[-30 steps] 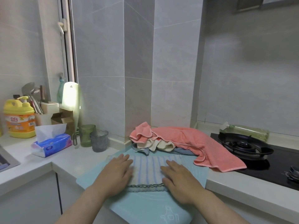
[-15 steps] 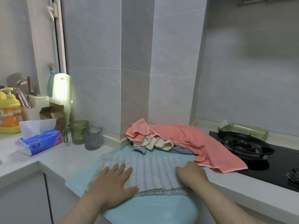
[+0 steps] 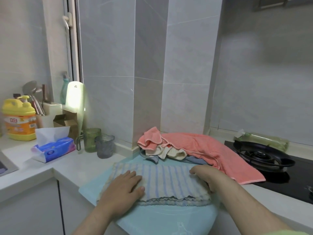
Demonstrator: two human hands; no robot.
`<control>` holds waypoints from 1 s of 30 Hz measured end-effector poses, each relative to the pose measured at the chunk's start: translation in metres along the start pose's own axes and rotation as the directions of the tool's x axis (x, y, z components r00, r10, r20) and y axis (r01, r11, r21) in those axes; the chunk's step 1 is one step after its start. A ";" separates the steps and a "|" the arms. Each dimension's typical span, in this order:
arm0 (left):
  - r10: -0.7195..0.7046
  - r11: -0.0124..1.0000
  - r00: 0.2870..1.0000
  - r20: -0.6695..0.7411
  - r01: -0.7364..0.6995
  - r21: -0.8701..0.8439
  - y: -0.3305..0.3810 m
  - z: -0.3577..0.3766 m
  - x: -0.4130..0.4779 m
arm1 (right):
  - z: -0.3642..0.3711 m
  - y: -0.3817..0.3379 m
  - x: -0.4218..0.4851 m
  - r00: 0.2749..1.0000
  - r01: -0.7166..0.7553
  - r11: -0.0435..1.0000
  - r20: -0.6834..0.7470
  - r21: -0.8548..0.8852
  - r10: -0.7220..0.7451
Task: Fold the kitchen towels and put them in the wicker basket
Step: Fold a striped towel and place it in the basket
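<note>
**A:** From the head camera, you look to be mid-fold on the first towel. The blue-and-cream striped kitchen towel (image 3: 169, 182) lies on the pale blue rectangular mat (image 3: 166, 216), doubled over once, with its scalloped edges stacked along the mat's near side.

**B:** Agreed. Your left hand (image 3: 123, 189) lies flat with its fingers spread, pressing the towel's left half onto the mat. Your right hand (image 3: 208, 177) has its fingers curled round the towel's right end and seems to be gripping it.

**A:** So your next move is probably to carry that right end across to the left. Keep the left palm down so the layers do not slide, and line the edges up before you flatten them.

**B:** The towel looks thin and soft, with narrow blue lines running front to back. The surface is fairly smooth, though the near edges are slightly out of line.

**A:** There is more waiting for you. At the mat's far edge sits a heap: a salmon-pink terry towel (image 3: 211, 150) draped off the mat's right side, over a crumpled cream cloth (image 3: 171, 152) and a grey-blue cloth (image 3: 152, 157).

**B:** You have no wicker basket in view, so you will need to find it once this towel is folded. I judge the task to be at an early stage.
</note>
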State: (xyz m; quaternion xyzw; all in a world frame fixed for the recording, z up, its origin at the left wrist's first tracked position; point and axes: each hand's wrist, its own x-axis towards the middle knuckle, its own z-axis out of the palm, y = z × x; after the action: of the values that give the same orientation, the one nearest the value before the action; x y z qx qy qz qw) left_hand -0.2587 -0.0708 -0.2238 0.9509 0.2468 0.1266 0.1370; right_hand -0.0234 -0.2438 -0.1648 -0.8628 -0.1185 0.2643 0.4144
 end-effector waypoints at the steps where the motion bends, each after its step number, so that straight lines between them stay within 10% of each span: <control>1: -0.006 1.000 1.000 -0.002 0.005 -0.008 0.002 -0.001 -0.001 | -0.002 0.004 0.000 1.000 -0.001 0.998 0.015 0.069 0.000; 30: 0.103 0.957 0.932 0.349 -0.188 0.221 0.124 0.042 0.056 | -0.091 0.089 -0.018 0.966 0.114 0.731 0.097 0.673 -0.240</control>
State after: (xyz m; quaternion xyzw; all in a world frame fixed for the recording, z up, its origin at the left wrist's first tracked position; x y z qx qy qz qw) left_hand -0.1439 -0.1549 -0.2132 0.9839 0.1624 -0.0586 0.0457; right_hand 0.0113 -0.3666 -0.1801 -0.6171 -0.1353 0.3241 0.7041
